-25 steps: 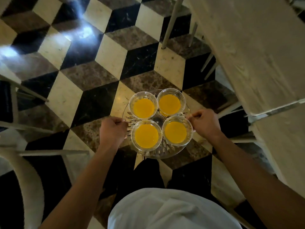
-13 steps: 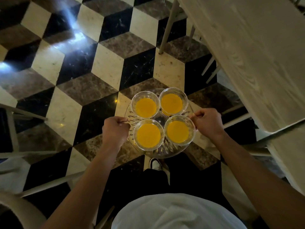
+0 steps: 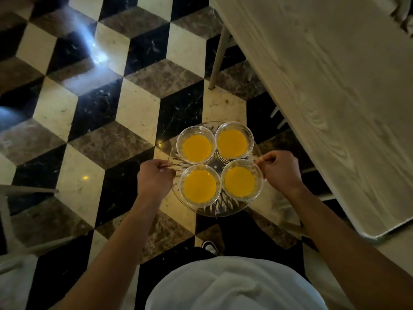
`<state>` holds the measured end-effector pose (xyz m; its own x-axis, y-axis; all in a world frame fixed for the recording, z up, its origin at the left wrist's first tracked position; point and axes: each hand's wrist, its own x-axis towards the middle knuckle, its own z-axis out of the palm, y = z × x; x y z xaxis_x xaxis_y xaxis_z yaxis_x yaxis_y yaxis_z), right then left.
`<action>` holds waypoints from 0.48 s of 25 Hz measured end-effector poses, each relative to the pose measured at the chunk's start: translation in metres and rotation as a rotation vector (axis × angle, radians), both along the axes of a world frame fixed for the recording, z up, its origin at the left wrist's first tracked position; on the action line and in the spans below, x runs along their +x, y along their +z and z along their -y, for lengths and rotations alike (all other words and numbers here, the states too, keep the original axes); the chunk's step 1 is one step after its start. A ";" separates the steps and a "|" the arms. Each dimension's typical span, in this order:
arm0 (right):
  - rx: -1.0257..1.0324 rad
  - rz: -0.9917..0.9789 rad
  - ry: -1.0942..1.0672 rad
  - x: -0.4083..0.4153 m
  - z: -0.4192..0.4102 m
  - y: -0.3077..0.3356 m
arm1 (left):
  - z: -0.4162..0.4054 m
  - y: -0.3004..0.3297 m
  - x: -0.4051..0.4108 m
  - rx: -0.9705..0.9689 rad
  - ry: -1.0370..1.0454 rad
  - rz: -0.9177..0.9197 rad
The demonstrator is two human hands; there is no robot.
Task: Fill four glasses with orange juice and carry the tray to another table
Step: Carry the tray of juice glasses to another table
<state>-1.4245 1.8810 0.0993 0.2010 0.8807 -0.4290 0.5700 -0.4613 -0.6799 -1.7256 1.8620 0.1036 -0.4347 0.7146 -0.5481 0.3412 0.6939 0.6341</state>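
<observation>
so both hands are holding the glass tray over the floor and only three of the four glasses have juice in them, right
Not quite: the head view shows all four glasses filled with orange juice. The rest holds: the left hand and right hand grip opposite edges of the glass tray above the tiled floor.

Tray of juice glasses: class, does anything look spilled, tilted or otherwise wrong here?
Nothing stands out. All four glasses stand upright on the tray, no juice shows outside them, and the left hand and right hand grip opposite edges.

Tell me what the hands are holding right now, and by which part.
Both hold the round clear cut-glass tray by its rim: left hand on the left edge, right hand on the right edge.
</observation>
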 end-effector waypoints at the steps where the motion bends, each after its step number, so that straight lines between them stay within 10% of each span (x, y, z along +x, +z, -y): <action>1: -0.005 0.006 0.001 0.006 -0.014 0.001 | -0.016 0.003 0.007 -0.005 -0.010 -0.006; 12: 0.004 0.067 -0.113 0.076 -0.133 0.017 | -0.162 0.027 0.084 0.004 -0.111 0.005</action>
